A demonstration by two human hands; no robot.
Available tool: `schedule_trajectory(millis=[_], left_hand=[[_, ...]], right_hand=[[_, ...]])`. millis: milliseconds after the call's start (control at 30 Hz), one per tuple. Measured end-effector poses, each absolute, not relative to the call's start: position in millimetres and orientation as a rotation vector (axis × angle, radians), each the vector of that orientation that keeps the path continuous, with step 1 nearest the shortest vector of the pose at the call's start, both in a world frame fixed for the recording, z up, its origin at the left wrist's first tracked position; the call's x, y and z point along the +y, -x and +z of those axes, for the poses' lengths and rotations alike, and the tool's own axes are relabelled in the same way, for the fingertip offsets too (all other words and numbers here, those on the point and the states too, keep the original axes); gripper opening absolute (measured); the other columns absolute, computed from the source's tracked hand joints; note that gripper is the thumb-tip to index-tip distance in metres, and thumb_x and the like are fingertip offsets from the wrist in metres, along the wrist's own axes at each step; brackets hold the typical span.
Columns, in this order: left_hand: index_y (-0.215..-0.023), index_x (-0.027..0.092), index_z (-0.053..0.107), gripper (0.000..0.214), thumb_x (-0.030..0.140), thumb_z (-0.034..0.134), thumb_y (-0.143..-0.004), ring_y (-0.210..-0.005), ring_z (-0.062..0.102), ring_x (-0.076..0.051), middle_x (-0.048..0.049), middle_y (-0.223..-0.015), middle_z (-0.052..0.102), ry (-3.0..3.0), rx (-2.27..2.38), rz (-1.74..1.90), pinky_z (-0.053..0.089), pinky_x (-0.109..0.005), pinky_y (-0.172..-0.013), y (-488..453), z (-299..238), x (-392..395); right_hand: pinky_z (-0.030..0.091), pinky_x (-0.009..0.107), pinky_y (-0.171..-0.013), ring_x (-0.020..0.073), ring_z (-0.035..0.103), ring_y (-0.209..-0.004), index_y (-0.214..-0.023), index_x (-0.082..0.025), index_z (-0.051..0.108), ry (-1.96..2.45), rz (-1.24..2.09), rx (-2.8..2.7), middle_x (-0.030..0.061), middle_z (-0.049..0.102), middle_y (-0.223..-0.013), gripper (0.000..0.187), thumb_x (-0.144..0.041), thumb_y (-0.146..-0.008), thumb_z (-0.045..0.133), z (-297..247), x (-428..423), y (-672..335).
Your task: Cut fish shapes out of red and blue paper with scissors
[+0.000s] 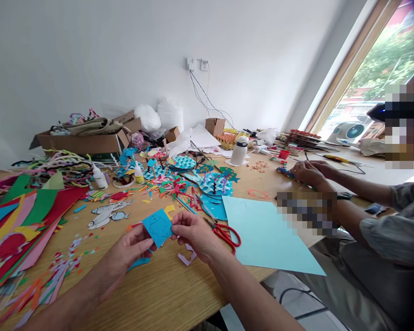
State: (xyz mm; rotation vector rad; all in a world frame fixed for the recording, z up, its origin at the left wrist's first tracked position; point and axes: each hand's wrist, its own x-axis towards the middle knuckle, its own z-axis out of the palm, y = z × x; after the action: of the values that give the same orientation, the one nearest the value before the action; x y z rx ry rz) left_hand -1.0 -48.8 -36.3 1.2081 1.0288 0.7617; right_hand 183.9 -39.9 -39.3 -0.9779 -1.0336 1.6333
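Observation:
Between my two hands is a small piece of blue paper [158, 228] with a fish outline drawn on it. My left hand [135, 248] pinches its left side between thumb and fingers. On the right edge, my right hand [189, 232] grips it with thumb and forefinger. Red-handled scissors [227, 235] lie on the table just beyond my right hand. A lilac paper scrap [186, 255] rests beneath that hand, and another blue piece [140, 263] lies partly hidden under my left hand. Cut-out paper fish [108, 214] lie to the left.
A large light-blue sheet [265, 234] overhangs the table's front edge at right. Coloured paper sheets [37, 230] pile up at far left. Glue bottles [100, 177], a white bottle [239, 151] and a cardboard box [79, 142] stand farther back. A co-worker's hands [308, 174] hold something at right.

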Motion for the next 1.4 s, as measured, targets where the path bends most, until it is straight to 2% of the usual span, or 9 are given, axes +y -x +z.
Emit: schedule_trajectory(millis=[133, 300, 367, 567, 800, 867, 1000, 1067, 1400], left_hand=[[-0.100, 0.024, 0.063, 0.032, 0.040, 0.065, -0.072, -0.080, 0.055, -0.017, 0.0001, -0.084, 0.065, -1.175, 1.021, 0.769, 0.044, -0.029, -0.073, 0.2, -40.4, -47.5], [-0.076, 0.019, 0.065, 0.032, 0.042, 0.076, -0.056, -0.065, 0.052, -0.016, 0.0017, -0.067, 0.063, -1.160, 1.113, 0.785, 0.043, -0.027, -0.062, -4.0, -52.0, -44.7], [-0.077, 0.019, 0.066, 0.034, 0.039, 0.079, -0.053, -0.064, 0.053, -0.015, 0.0017, -0.067, 0.064, -1.155, 1.114, 0.784, 0.043, -0.026, -0.060, -3.8, -50.0, -44.2], [-0.095, 0.025, 0.064, 0.032, 0.035, 0.073, -0.066, -0.079, 0.058, -0.015, 0.0007, -0.083, 0.066, -1.065, 1.046, 1.082, 0.048, -0.022, -0.066, 21.1, -25.9, -29.3], [-0.078, 0.022, 0.066, 0.025, 0.038, 0.074, -0.060, -0.066, 0.058, -0.015, 0.0011, -0.066, 0.065, -1.316, 1.311, 1.029, 0.048, -0.021, -0.062, 37.2, -33.6, -13.0], [-0.073, 0.022, 0.067, 0.022, 0.038, 0.072, -0.059, -0.064, 0.059, -0.016, 0.0010, -0.064, 0.065, -1.382, 1.344, 1.015, 0.049, -0.023, -0.061, 33.6, -35.8, -13.1], [-0.068, 0.023, 0.066, 0.019, 0.037, 0.069, -0.057, -0.061, 0.059, -0.017, 0.0008, -0.060, 0.063, -1.431, 1.384, 0.982, 0.050, -0.026, -0.060, 29.6, -37.1, -14.0], [-0.069, 0.022, 0.066, 0.020, 0.039, 0.068, -0.057, -0.063, 0.061, -0.018, -0.0004, -0.063, 0.065, -1.440, 1.381, 0.980, 0.051, -0.027, -0.060, 29.8, -37.4, -14.7], [-0.078, 0.027, 0.072, 0.021, 0.039, 0.066, -0.062, -0.079, 0.063, -0.025, -0.0029, -0.083, 0.072, -1.786, 1.423, 0.815, 0.050, -0.027, -0.064, 44.6, -35.7, -18.2]], right_hand=[[0.032, 0.016, -0.043, 0.0067, 0.052, -0.049, -0.068, -0.017, 0.051, 0.999, 1.585, -1.055, -0.0063, 0.055, -0.053, 0.017, -0.019, -0.057, 0.065, -42.2, -42.8, -179.1], [0.034, 0.017, -0.042, 0.0074, 0.054, -0.049, -0.069, -0.017, 0.051, 0.999, 1.566, -1.030, -0.0067, 0.054, -0.053, 0.016, -0.019, -0.058, 0.063, -52.4, -46.5, -165.0], [0.034, 0.017, -0.042, 0.0076, 0.054, -0.049, -0.069, -0.017, 0.051, 0.984, 1.544, -1.022, -0.0066, 0.054, -0.054, 0.016, -0.020, -0.058, 0.063, -54.2, -47.7, -163.4], [0.035, 0.017, -0.044, 0.0079, 0.054, -0.051, -0.070, -0.017, 0.051, 0.970, 1.352, -0.921, -0.0060, 0.054, -0.055, 0.019, -0.023, -0.059, 0.066, -36.5, -53.2, -197.9], [0.038, 0.019, -0.047, 0.0094, 0.054, -0.049, -0.069, -0.017, 0.051, 1.263, 1.503, -1.405, -0.0048, 0.054, -0.055, 0.006, -0.016, -0.067, 0.056, -45.1, -58.3, -221.0], [0.038, 0.021, -0.051, 0.0115, 0.057, -0.056, -0.071, -0.017, 0.054, 1.424, 1.331, -1.671, -0.0017, 0.058, -0.062, 0.005, -0.012, -0.069, 0.053, -49.1, -56.9, -219.4], [0.037, 0.024, -0.066, 0.0157, 0.058, -0.079, -0.082, -0.018, 0.059, 1.807, 0.485, -1.946, 0.0052, 0.063, -0.090, 0.009, -0.014, -0.077, 0.052, -42.3, -44.7, -232.5], [0.036, 0.025, -0.066, 0.0167, 0.057, -0.082, -0.084, -0.018, 0.059, 1.957, 0.296, -2.009, 0.0054, 0.063, -0.091, 0.013, -0.019, -0.084, 0.046, -37.0, -35.5, -245.6], [0.035, 0.025, -0.066, 0.0193, 0.059, -0.090, -0.092, -0.019, 0.060, 2.159, 0.159, -2.192, 0.0074, 0.065, -0.098, 0.016, -0.022, -0.084, 0.047, -32.4, -12.0, -259.6]])
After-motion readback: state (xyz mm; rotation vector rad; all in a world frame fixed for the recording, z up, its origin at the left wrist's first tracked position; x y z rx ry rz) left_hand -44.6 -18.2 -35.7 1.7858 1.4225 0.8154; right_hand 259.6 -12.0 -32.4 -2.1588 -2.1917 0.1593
